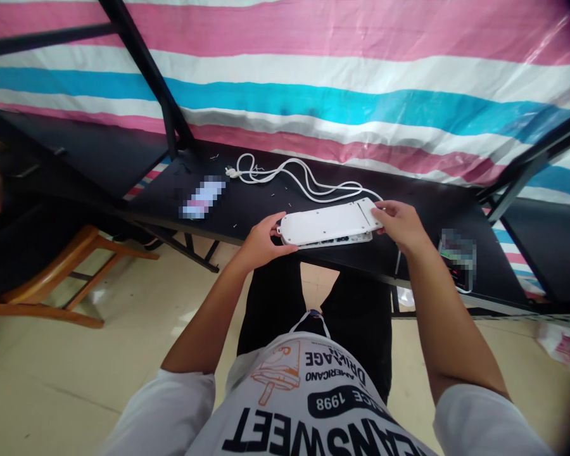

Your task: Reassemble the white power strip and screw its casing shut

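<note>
Head view, power strip: a white power strip [330, 228] lies underside up at the near edge of the black tabletop [261, 206], about midway along that edge. Its flat back faces up and shows small screw holes; along its near side the casing looks slightly parted, though the gap is too small to judge well.

Head view, left hand: the left hand [261, 244] grips the strip's left end, thumb on top near the corner and fingers curled under the near side. It is closed on the casing.

Head view, right hand: the right hand [401, 225] holds the strip's right end, fingertips pressed on the top face at the end panel. It too is closed on the casing, with the palm just off the tabletop's near edge.

Head view, cable: a white cable [289, 177] leaves the strip's right end behind the right hand, runs toward the far edge and loops back left in loose coils, ending in a plug [230, 170] near the far left part of the tabletop.

Head view, other things on the tabletop: a blurred pale object [203, 196] lies toward the left end, well apart from the strip. A blurred device [458, 259] sits at the near right edge, beside the right forearm. A few tiny specks, possibly screws, dot the surface near the cable; they are too small to tell.

Head view, surroundings: a pink, white and blue striped sheet [337, 82] hangs behind the table. A wooden chair [61, 278] stands on the pale floor to the left.
</note>
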Available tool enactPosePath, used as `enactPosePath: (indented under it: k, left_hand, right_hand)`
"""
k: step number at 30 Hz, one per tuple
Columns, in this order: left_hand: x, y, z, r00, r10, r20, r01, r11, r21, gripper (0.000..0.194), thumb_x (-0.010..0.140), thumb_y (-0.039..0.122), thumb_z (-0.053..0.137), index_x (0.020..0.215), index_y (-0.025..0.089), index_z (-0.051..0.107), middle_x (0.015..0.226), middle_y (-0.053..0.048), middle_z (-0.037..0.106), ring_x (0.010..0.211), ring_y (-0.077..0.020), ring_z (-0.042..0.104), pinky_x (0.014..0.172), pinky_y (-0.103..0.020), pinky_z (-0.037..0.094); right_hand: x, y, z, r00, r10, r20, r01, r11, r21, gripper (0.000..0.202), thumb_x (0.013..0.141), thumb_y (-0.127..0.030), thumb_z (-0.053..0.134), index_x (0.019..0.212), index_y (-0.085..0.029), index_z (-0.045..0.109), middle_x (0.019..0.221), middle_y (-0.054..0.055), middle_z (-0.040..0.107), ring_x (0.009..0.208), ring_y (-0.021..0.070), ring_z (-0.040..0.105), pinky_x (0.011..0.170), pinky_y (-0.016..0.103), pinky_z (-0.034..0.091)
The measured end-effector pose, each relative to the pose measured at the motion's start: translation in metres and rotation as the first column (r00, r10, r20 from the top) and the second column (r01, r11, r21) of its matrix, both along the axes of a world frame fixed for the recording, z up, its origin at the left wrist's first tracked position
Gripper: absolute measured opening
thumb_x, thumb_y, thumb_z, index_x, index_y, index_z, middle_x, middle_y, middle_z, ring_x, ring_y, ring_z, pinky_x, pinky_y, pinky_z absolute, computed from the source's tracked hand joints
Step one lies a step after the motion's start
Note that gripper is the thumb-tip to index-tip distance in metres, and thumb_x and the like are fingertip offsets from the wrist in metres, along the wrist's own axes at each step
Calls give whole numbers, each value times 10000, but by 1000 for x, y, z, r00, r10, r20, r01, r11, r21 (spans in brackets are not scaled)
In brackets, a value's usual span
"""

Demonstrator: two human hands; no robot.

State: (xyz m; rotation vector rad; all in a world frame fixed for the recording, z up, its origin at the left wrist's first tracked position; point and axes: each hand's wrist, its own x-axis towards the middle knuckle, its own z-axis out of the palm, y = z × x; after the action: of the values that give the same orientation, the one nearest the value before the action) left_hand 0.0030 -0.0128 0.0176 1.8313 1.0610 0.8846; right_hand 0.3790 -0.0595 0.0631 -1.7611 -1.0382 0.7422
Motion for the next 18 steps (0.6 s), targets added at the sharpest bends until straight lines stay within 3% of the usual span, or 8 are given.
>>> enactPosePath:
  k: [4, 7, 12, 18]
  left_hand:
    - [0, 10, 2, 1000, -3, 0, 3, 999, 43, 999, 676, 473, 1052, 1567, 183, 707, 1473, -196, 764, 1173, -329, 798, 1115, -554, 685]
    - [0, 17, 6, 999, -12, 29, 8, 994, 112, 988, 672, 490, 1049, 1548, 180, 716, 1475, -194, 762, 1198, -330, 788, 1115, -543, 685]
    - [0, 19, 19, 998, -56, 4, 53, 971, 231, 983, 721, 483, 994, 1594, 181, 658, 1629, -211, 648, 1387, -368, 719, 1139, -519, 668]
    - [4, 12, 30, 980, -24, -199, 82, 954, 288, 1068, 740, 508, 989, 1665, 202, 550, 1675, -205, 574, 1578, -436, 570, 1305, -613, 523]
  right_hand:
    - [-3, -2, 6, 972, -43, -230, 50, 998, 27, 118, 893, -213, 824, 1004, -172, 819, 890, 75, 780, 695, 156, 685, 534, 242, 571]
    - [-4, -3, 12, 956, -47, -289, 57, 998, 28, 150, 906, -218, 824, 1048, -169, 825, 906, 61, 772, 698, 134, 673, 552, 221, 587]
    - [-2, -4, 19, 974, -5, -229, 38, 989, 141, 249, 882, -280, 852, 1113, -189, 829, 964, 86, 807, 736, 178, 707, 572, 274, 618]
    - [-8, -9, 23, 994, 28, -107, -2, 972, 236, 324, 878, -379, 835, 1155, -210, 825, 952, 101, 817, 746, 222, 718, 587, 345, 631]
